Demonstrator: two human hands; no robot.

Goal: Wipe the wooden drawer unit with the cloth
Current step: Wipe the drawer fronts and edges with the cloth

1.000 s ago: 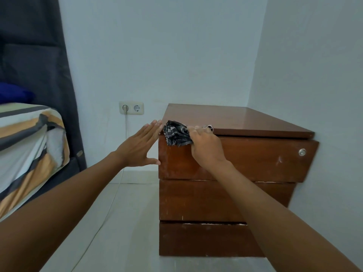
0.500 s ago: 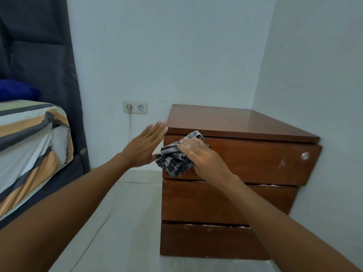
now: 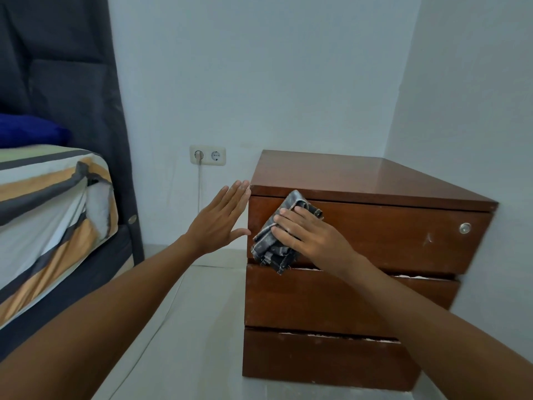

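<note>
The brown wooden drawer unit (image 3: 375,243) with three drawer fronts stands in the room's corner. My right hand (image 3: 308,238) presses a crumpled grey checked cloth (image 3: 269,249) flat against the left part of the top drawer front, fingers fairly straight and pointing left. Part of the cloth folds up over the hand near the top edge, and its lower end hangs to the gap above the middle drawer. My left hand (image 3: 219,220) is flat with straight fingers beside the unit's left side, fingertips at its top front corner.
A round metal lock (image 3: 465,228) sits at the right of the top drawer. A wall socket (image 3: 207,155) with a white cable running down is left of the unit. A bed with striped bedding (image 3: 49,215) and a dark headboard fills the left. The right wall touches the unit.
My right hand has carried the cloth from the unit's top front corner down onto the top drawer front and spread it flatter. My left hand has stayed beside the left side.
</note>
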